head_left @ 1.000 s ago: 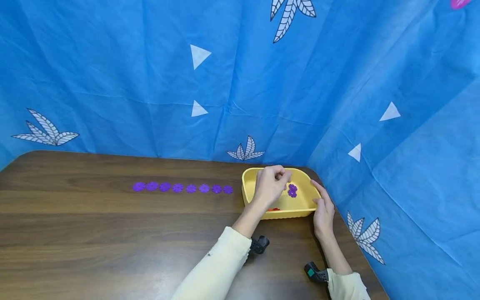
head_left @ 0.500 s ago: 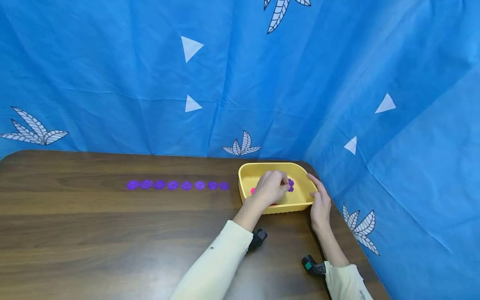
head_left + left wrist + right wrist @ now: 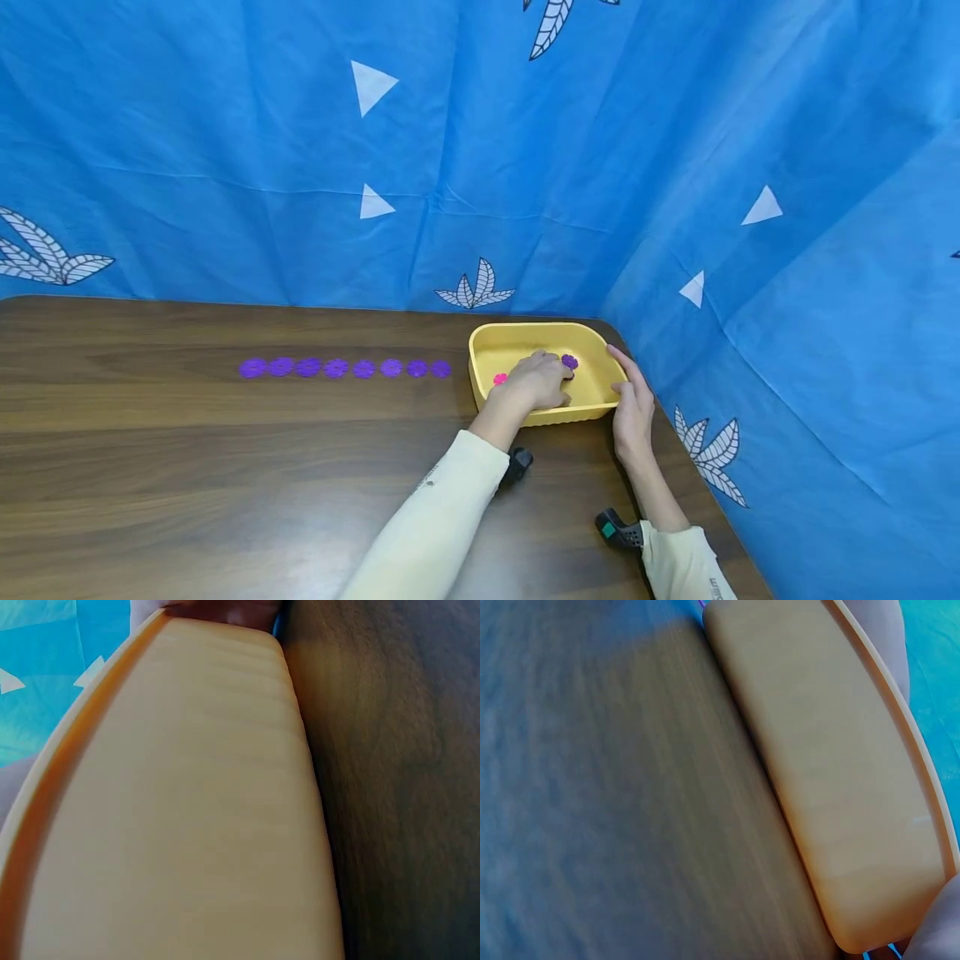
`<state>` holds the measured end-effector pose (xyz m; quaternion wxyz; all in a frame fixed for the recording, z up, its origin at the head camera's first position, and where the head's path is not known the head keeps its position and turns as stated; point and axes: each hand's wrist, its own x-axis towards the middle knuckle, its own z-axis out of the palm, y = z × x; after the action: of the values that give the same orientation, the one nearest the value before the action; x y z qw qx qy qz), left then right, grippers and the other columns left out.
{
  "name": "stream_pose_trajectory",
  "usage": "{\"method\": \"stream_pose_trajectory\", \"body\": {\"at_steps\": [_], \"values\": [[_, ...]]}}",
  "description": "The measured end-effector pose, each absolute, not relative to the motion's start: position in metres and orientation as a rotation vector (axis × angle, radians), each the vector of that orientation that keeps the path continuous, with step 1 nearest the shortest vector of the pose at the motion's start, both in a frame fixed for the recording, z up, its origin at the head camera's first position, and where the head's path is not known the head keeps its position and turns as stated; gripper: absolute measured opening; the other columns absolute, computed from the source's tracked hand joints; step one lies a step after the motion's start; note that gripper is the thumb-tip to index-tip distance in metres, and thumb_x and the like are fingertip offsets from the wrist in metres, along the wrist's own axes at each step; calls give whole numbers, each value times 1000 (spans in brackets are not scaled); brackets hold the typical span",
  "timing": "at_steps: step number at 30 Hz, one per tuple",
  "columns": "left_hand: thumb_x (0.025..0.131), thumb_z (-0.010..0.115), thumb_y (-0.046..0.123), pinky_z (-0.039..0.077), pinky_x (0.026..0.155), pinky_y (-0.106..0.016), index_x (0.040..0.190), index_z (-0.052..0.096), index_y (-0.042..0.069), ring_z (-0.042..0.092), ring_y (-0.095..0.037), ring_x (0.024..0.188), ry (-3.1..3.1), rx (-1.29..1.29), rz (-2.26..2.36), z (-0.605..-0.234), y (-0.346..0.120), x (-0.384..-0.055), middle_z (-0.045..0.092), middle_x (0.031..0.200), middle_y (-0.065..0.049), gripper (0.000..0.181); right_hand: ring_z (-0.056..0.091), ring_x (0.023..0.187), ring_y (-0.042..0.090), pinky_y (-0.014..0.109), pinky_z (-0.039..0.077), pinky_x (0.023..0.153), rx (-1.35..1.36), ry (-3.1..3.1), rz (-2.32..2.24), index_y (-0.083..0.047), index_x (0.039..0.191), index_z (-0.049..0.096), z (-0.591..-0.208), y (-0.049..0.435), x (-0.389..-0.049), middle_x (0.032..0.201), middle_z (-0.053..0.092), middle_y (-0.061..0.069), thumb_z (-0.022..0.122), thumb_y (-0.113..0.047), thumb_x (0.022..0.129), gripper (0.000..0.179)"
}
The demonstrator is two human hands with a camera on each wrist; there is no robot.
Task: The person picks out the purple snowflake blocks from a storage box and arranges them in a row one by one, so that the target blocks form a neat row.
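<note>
My left hand (image 3: 534, 382) reaches down inside a yellow plastic basin (image 3: 480, 392), thumb and forefinger apart. Its fingertips are at a purple flower-shaped disc (image 3: 570, 362), and the palm hides part of the basin floor. A pink flower-shaped disc (image 3: 500, 378) lies in the basin, left of that hand. At the basin's right end, my right hand (image 3: 634, 412) grips the rim and wall. Both wrist views are mostly filled by the basin's outer side wall (image 3: 187, 787), with only slivers of skin at the edges.
Several purple flower-shaped discs (image 3: 336, 368) lie in a row on the brown wooden table (image 3: 225, 467), left of the basin. A blue patterned cloth (image 3: 300, 167) hangs behind the table and along its right side. Both wrists wear black camera mounts (image 3: 619, 530).
My left hand has gone from above the basin down into it, and its fingers have spread. The pink disc has come into sight. The right hand keeps its grip on the basin.
</note>
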<state>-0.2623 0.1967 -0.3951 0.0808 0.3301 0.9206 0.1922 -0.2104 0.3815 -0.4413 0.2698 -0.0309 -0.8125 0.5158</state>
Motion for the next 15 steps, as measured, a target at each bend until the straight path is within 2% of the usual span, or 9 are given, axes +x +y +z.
{"method": "stream_pose_trajectory", "body": {"at_steps": [2,3,5,6,8,10,12,15], "values": [[100,73,24,51,93,-30,110,79,13,61,-20,114,2782,978,659,-395,194,-264,71,112,-2,16,39,150,19,48,24,127,-82,-2192,1403,-19,149,61,-442,380,-211,156,55,3,35,2,101,58],[98,74,20,50,82,-28,95,78,12,61,-19,101,2796,974,702,-395,193,-265,69,97,-1,9,39,150,20,48,24,128,-85,-2192,1408,-18,149,61,-441,379,-211,156,55,4,35,2,101,58],[95,76,13,41,66,-27,72,65,12,53,-16,81,2814,972,768,-394,192,-267,54,75,1,26,39,151,21,49,23,128,-93,-2187,1424,-16,149,60,-438,376,-210,157,55,5,35,3,100,58],[94,76,9,37,62,-26,65,59,12,49,-15,76,2821,971,783,-394,191,-267,48,70,1,33,38,151,22,49,22,128,-96,-2185,1434,-14,149,60,-435,374,-209,157,54,7,35,4,100,58],[92,76,5,33,58,-25,60,52,14,44,-14,71,2834,970,789,-394,191,-268,40,65,3,41,37,152,26,51,22,128,-96,-2186,1449,-9,149,59,-426,368,-204,157,53,10,35,6,98,58],[90,77,2,33,56,-23,58,52,15,45,-13,70,2844,972,778,-394,190,-267,41,65,3,42,36,153,28,52,22,128,-94,-2191,1461,-4,149,57,-418,361,-199,158,52,14,36,7,98,57],[89,76,-1,36,56,-23,58,55,15,48,-13,71,2850,973,773,-394,190,-266,47,67,2,40,36,153,31,54,21,128,-98,-2198,1468,-2,150,56,-412,357,-194,159,51,16,35,8,97,57],[86,79,-1,44,60,-22,62,63,15,55,-13,76,2854,971,785,-394,191,-265,59,74,2,34,36,153,29,53,21,129,-119,-2200,1456,-6,150,57,-421,365,-197,159,51,13,35,6,99,58]]}}
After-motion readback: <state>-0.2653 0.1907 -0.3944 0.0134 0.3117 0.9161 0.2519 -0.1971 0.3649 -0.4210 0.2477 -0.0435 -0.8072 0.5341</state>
